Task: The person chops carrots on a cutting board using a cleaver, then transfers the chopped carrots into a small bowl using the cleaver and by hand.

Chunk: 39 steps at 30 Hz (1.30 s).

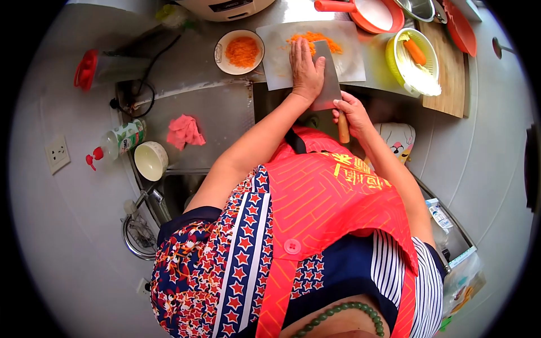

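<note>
My right hand (353, 112) is wrapped round the wooden handle of a cleaver (331, 79), its broad blade pointing away from me over a white cutting board (276, 62). My left hand (307, 72) lies with fingers stretched forward and thumb apart, beside the blade and against its left edge. Its fingertips reach the shredded carrot (332, 46) spread on the far part of the board. Whether they press on any shreds is hidden. Left of the board, a white bowl (219, 54) holds more carrot shreds (242, 52).
A yellow basket (393, 56) with a carrot (415, 52) stands at right, by a wooden board (449, 84). Behind are a red pan (397, 17) and a white cooker (225, 8). A pink cloth (185, 132), cream bowl (151, 160) and soap bottle (125, 136) sit at left near the sink.
</note>
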Tool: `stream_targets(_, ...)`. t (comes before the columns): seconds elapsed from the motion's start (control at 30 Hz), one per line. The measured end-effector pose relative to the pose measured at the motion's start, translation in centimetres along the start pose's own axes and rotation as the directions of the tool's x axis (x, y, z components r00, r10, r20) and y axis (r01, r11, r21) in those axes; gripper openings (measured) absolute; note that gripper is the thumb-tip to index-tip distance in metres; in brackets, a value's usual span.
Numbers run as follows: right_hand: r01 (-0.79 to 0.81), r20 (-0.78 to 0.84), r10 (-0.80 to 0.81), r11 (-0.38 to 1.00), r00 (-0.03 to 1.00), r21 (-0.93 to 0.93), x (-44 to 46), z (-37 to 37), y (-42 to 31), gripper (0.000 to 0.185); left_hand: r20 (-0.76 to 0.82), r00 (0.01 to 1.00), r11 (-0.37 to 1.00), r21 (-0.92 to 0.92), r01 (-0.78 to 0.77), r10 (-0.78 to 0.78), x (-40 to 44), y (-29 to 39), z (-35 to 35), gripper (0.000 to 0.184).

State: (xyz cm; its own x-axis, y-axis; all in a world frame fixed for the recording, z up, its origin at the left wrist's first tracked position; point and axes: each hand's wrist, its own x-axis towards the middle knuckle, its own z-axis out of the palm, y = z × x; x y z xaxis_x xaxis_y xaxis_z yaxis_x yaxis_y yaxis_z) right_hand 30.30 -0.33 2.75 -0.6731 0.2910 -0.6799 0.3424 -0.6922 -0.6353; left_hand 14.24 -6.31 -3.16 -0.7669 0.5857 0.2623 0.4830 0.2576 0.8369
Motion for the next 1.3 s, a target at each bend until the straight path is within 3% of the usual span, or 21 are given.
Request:
stream_targets(0.23, -0.032, 0.114, 0.043, 0.995, 0.993, -0.099, -1.5, 5.7, -4.4, 0.023, -0.138, 0.990, 0.999, -0.045, 0.020, -0.026, 1.7, 1.5, -6.9, 0.063)
stream_targets(0.3, -0.104, 0.192, 0.133, 0.983, 0.972, -0.152, 2.6, 6.8, -7.1, 0.025, -0.168, 0.976, 0.990, -0.054, 0.129, -0.136, 4.2, -1.1, -7.9, 0.061)
stream_targets(0.4, -0.134, 0.249, 0.196, 0.961, 0.949, -0.242, 4.8, 9.3, -8.6, 0.025, -0.125, 0.924, 0.916, -0.236, 0.326, -0.361, 4.8, -3.7, -10.0, 0.056)
stream_targets(0.47, -0.154, 0.151, 0.195, 0.957, 0.969, -0.244, 5.6, 11.1, -9.9, 0.008, -0.093, 0.907, 0.882, -0.294, 0.369, -0.410, 5.0, -5.3, -10.9, 0.054)
stream_targets(0.57, -0.187, 0.164, 0.248, 0.929, 0.955, -0.318, 7.4, 12.0, -11.4, 0.011, 0.017, 0.899, 0.748, -0.548, 0.375, -0.437, 5.3, -4.9, -13.0, 0.050)
stream_targets(0.7, -0.221, 0.090, 0.258, 0.928, 0.962, -0.299, 7.7, 13.5, -13.3, 0.013, 0.051, 0.964, 0.871, -0.419, 0.257, -0.260, 5.7, -7.5, -14.8, 0.043)
stream_targets(0.8, -0.230, 0.038, 0.251, 0.929, 0.967, -0.291, 6.7, 14.7, -15.0, 0.015, 0.108, 0.978, 0.924, -0.325, 0.202, -0.176, 5.6, -7.5, -15.6, 0.052)
stream_targets(0.93, -0.204, 0.028, 0.219, 0.943, 0.975, -0.261, 6.8, 15.1, -15.1, 0.016, 0.157, 0.979, 0.988, 0.057, -0.144, 0.133, 5.4, -7.2, -17.0, 0.077)
stream_targets(1.1, -0.257, 0.043, 0.274, 0.938, 0.961, -0.234, 8.0, 14.9, -15.9, 0.016, 0.348, 0.907, 0.913, 0.240, -0.329, 0.236, 5.0, -7.1, -17.7, 0.081)
stream_targets(1.3, -0.334, 0.065, 0.348, 0.927, 0.935, -0.171, 7.1, 15.3, -17.4, 0.015, 0.317, 0.929, 0.904, 0.313, -0.291, 0.190, 4.7, -9.3, -17.4, 0.075)
